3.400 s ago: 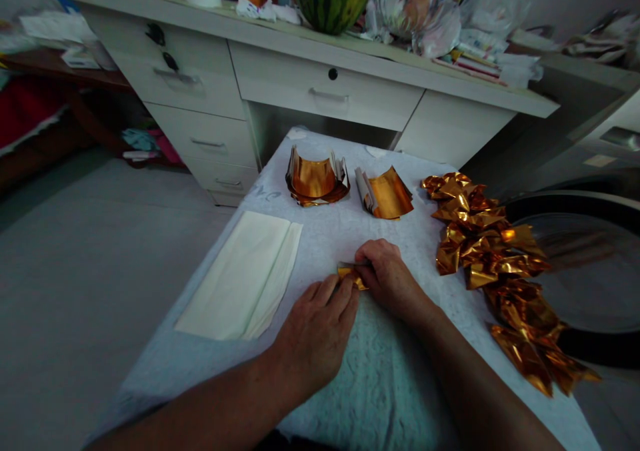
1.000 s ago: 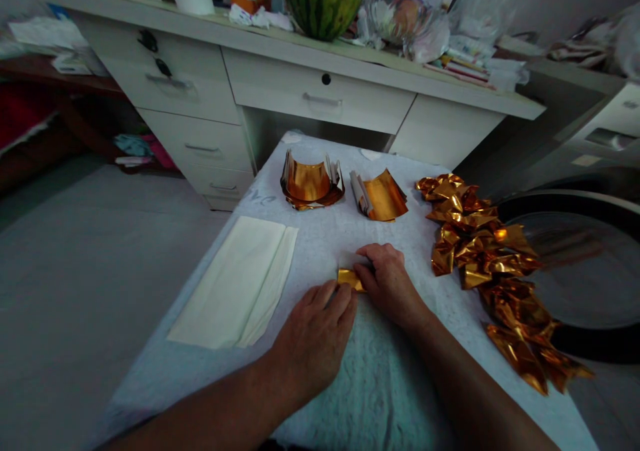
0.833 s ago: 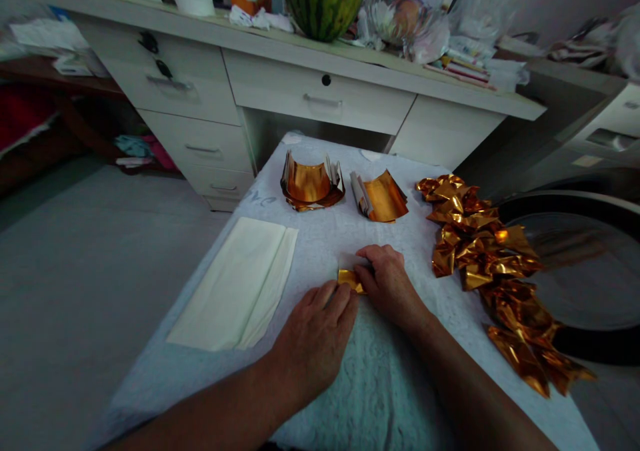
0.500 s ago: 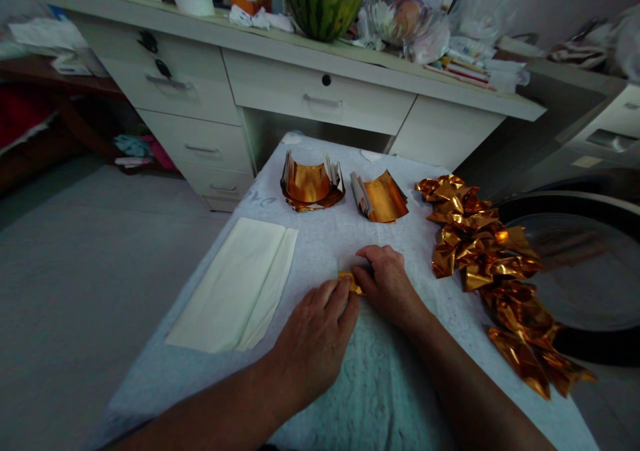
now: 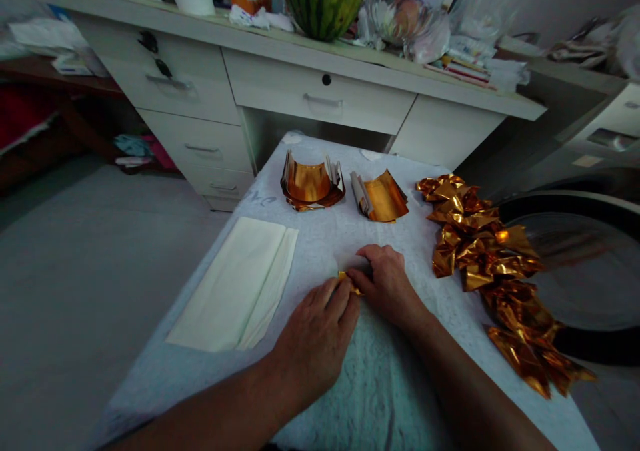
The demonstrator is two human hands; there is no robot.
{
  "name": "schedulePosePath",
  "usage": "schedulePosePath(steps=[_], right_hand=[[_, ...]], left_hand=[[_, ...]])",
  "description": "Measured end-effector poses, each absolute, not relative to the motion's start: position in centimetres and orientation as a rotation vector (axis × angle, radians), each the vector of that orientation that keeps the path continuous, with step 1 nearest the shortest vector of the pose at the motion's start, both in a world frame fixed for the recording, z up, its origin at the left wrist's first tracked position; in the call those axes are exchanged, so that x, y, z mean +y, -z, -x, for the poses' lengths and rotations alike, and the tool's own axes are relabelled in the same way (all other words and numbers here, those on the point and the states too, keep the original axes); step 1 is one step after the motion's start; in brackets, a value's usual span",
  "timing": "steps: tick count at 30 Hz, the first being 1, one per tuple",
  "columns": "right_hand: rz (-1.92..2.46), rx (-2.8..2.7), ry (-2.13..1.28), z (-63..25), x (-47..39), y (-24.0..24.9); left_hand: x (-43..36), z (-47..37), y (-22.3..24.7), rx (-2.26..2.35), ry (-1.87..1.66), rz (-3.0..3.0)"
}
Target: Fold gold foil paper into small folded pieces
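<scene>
A small piece of gold foil paper (image 5: 355, 290) lies on the cloth-covered table, mostly hidden under my fingers. Its pale side shows faintly just beyond them. My left hand (image 5: 320, 331) presses on the near left of the foil, fingers bent and close together. From the right, my right hand (image 5: 387, 284) has thumb and index finger curled in on the same piece. Farther back stand two curved stacks of gold foil sheets, a left stack (image 5: 309, 183) and a right stack (image 5: 385, 196). Folded gold foil pieces (image 5: 480, 251) are heaped along the table's right side.
A folded pale paper sheet (image 5: 240, 284) lies left of my hands on the table cloth (image 5: 400, 397). Behind is a white desk (image 5: 320, 91) with drawers, holding a cut watermelon (image 5: 324, 1) and clutter. A round appliance door (image 5: 590, 271) borders the right edge.
My right thumb has shifted slightly left and up over the gold foil paper, so less of the foil shows. My left hand stays nearly in place.
</scene>
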State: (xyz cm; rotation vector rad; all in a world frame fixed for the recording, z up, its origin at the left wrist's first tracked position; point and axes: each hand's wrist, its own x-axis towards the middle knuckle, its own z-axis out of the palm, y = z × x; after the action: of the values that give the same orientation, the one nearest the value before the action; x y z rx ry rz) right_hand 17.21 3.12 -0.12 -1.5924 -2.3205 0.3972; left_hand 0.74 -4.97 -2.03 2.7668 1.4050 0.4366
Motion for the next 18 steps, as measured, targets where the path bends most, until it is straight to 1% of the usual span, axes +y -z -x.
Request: schedulePosePath(steps=[7,18], right_hand=[[1.565,-2.318,-0.417,-17.38,3.00,0.09],[1.515,-2.308,-0.478,-17.61,2.92,-0.09]], left_hand=[[-5.01,-0.91,1.52,1.453,-0.361,-2.713],[-5.16,-0.95,1.37,1.459,-0.367,-2.747]])
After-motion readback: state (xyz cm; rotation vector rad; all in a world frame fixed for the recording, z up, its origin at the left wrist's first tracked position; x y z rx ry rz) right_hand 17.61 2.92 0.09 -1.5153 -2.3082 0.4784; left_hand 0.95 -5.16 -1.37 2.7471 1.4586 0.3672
